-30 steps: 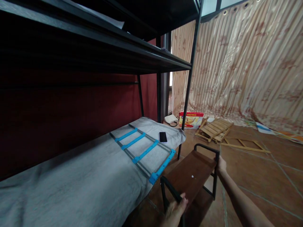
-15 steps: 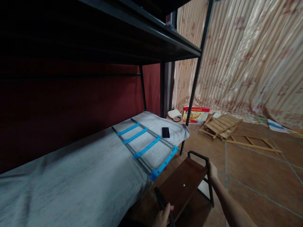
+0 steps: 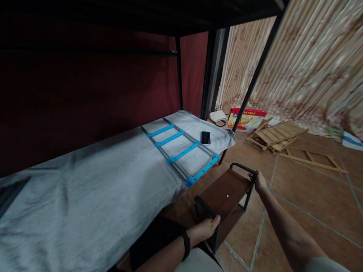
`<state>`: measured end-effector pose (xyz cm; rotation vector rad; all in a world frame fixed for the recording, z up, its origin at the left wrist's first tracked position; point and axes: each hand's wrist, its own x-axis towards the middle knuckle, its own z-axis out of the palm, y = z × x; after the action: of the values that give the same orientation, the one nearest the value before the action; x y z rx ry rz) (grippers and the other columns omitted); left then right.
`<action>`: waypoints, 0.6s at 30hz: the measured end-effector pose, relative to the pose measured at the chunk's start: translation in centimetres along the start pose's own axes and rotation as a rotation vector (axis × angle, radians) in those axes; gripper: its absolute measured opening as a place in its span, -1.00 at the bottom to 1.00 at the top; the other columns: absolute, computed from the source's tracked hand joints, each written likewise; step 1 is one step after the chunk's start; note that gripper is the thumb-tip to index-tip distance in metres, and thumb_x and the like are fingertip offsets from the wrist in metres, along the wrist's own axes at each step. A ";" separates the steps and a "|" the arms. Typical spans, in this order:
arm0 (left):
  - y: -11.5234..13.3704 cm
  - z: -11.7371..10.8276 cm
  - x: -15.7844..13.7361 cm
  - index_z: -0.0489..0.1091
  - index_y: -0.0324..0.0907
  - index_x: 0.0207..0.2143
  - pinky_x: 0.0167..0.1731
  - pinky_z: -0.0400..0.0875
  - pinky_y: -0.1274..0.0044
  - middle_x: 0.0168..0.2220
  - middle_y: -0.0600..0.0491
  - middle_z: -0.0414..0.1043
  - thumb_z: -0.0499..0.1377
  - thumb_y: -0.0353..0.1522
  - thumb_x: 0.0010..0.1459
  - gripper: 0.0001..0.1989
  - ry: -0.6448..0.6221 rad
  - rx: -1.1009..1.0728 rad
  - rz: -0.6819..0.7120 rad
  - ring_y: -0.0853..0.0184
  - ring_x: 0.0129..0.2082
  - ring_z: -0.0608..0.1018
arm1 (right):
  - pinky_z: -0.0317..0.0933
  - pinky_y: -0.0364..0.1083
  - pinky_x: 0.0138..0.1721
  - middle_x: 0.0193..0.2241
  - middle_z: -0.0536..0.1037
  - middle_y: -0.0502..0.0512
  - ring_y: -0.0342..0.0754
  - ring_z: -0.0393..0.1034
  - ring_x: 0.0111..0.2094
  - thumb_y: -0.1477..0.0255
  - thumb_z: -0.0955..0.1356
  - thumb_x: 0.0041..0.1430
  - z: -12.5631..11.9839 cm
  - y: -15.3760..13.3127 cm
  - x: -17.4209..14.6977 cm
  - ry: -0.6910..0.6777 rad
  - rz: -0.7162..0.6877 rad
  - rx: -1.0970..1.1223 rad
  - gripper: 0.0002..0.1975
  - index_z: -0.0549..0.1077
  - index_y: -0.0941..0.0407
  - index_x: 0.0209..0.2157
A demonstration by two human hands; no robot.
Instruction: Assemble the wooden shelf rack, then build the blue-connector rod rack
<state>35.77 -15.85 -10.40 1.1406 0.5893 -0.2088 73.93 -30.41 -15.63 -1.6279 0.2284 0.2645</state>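
The person's left hand [image 3: 208, 226] is gripping the near black handle [image 3: 204, 206] of a low brown rack [image 3: 219, 189], fingers wrapping the bar, while the right hand [image 3: 259, 181] is holding the far handle [image 3: 242, 166] at its corner. The rack is sitting low beside the grey cloth [image 3: 113, 189], contact with the floor [image 3: 297, 196] being unclear; a blue-runged frame [image 3: 183, 152] is lying on the cloth near a phone [image 3: 205, 138]

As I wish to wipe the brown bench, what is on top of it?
A small white spot shows on the brown bench. The left hand and right hand hold its black rails; what the near rail covers cannot be seen.
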 end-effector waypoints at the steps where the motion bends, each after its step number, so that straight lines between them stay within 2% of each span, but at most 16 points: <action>1: -0.1 0.1 0.0 0.48 -0.15 -0.31 0.07 0.32 0.36 -0.28 0.00 0.53 0.27 -0.10 0.08 -0.69 -0.020 0.019 -0.050 0.13 0.01 0.47 | 0.21 -0.13 -0.39 -0.60 0.50 0.00 -0.08 0.43 -0.46 0.13 0.22 0.10 -0.2 0.0 -0.1 0.005 0.006 0.024 -0.69 0.33 0.08 -0.47; 3: -0.4 0.2 -0.1 0.46 -0.17 -0.34 -0.03 0.37 0.38 -0.30 0.00 0.50 0.24 -0.01 0.08 -0.61 -0.075 0.084 -0.168 0.18 -0.09 0.49 | 0.19 -0.13 -0.40 -0.58 0.52 -0.01 -0.08 0.45 -0.44 0.15 0.22 0.08 -1.0 0.4 -0.6 0.023 0.017 0.060 -0.72 0.32 0.08 -0.45; 6: -1.3 -0.3 -0.2 0.44 -0.21 -0.35 -0.17 0.39 0.47 -0.27 0.00 0.47 0.31 0.00 -0.01 -0.55 -0.101 0.074 -0.307 0.29 -0.21 0.50 | 0.17 -0.12 -0.41 -0.56 0.53 -0.03 -0.06 0.46 -0.43 0.18 0.23 0.05 -2.8 1.3 -1.8 0.079 0.034 0.089 -0.76 0.31 0.07 -0.41; 9: -2.0 -0.9 -0.2 0.43 -0.25 -0.32 -0.28 0.42 0.48 -0.29 -0.04 0.48 0.33 -0.03 0.00 -0.55 -0.083 -0.094 -0.343 0.31 -0.32 0.53 | 0.20 -0.09 -0.39 -0.58 0.51 -0.06 -0.03 0.47 -0.44 0.19 0.25 0.01 -5.3 1.8 -3.1 0.128 0.054 0.093 -0.78 0.26 0.05 -0.40; 12: -2.2 -1.2 0.1 0.42 -0.29 -0.34 -0.33 0.44 0.47 -0.38 -0.08 0.51 0.22 -0.10 0.16 -0.62 -0.036 -0.243 -0.371 0.28 -0.39 0.58 | 0.25 -0.06 -0.40 -0.58 0.50 -0.04 0.01 0.49 -0.44 0.22 0.27 -0.02 -7.7 1.7 -4.1 0.139 0.067 0.063 -0.81 0.23 0.03 -0.44; 15: -2.2 -0.8 0.4 0.44 -0.35 -0.40 -0.36 0.45 0.49 -0.44 -0.15 0.53 0.17 -0.14 0.22 -0.61 -0.011 -0.266 -0.425 0.29 -0.47 0.58 | 0.27 -0.06 -0.44 -0.57 0.51 0.02 0.05 0.51 -0.42 0.23 0.29 -0.04 -9.3 1.4 -4.7 0.120 0.049 0.000 -0.82 0.24 0.03 -0.47; 18: -2.1 -0.4 0.5 0.46 -0.37 -0.41 -0.39 0.46 0.51 -0.44 -0.19 0.55 0.16 -0.12 0.22 -0.56 -0.012 -0.259 -0.447 0.30 -0.51 0.58 | 0.28 -0.07 -0.44 -0.55 0.54 0.10 0.07 0.52 -0.38 0.19 0.33 -0.05 -9.6 1.2 -5.0 0.074 0.006 -0.095 -0.78 0.30 0.04 -0.48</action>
<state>35.12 -16.27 -12.45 0.7465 0.8319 -0.5066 69.14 -40.16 -14.60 -1.7327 0.2804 0.2227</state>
